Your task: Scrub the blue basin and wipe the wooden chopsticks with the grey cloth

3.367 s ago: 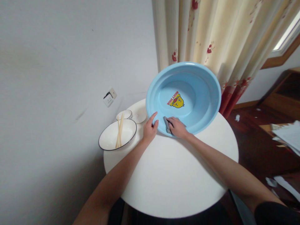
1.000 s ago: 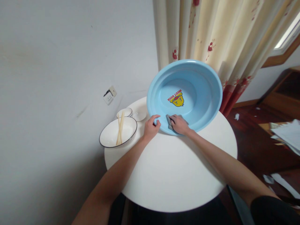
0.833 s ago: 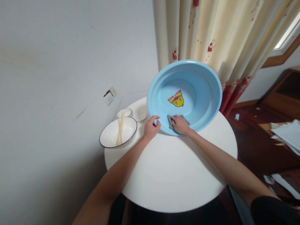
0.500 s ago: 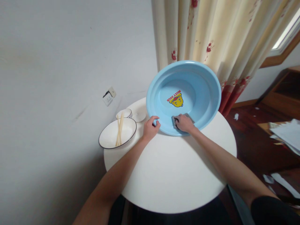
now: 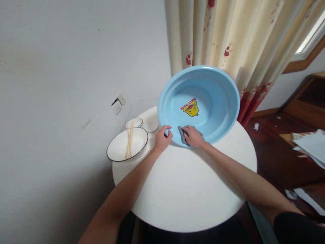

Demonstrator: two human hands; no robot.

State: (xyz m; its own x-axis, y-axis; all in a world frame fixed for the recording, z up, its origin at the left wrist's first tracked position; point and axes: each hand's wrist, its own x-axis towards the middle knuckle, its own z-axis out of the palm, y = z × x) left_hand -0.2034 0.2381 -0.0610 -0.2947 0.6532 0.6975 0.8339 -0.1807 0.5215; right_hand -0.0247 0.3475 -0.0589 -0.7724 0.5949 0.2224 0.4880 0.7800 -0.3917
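A large light-blue plastic basin (image 5: 223, 98) with a yellow duck print stands tilted on the round white table (image 5: 188, 193), its inside facing me. My left hand (image 5: 163, 138) is closed around the basin's lower left rim, thumb and fingers on either side of it. Inside, against the lower wall, my right hand (image 5: 192, 136) presses a grey cloth (image 5: 182, 135). Part of the cloth is hidden under the fingers and palm.
Left of the basin sit a large white bowl (image 5: 119, 146) with chopsticks (image 5: 130, 140) across it, a smaller bowl (image 5: 134, 123) and a clear shallow dish (image 5: 151, 126). A curtain (image 5: 203, 34) hangs behind the basin. The wall (image 5: 63, 84) borders the table's left side.
My right hand has slid the cloth leftward along the basin's lower inner wall, closer to my left hand. The left hand keeps its hold on the rim, and the basin has barely shifted.
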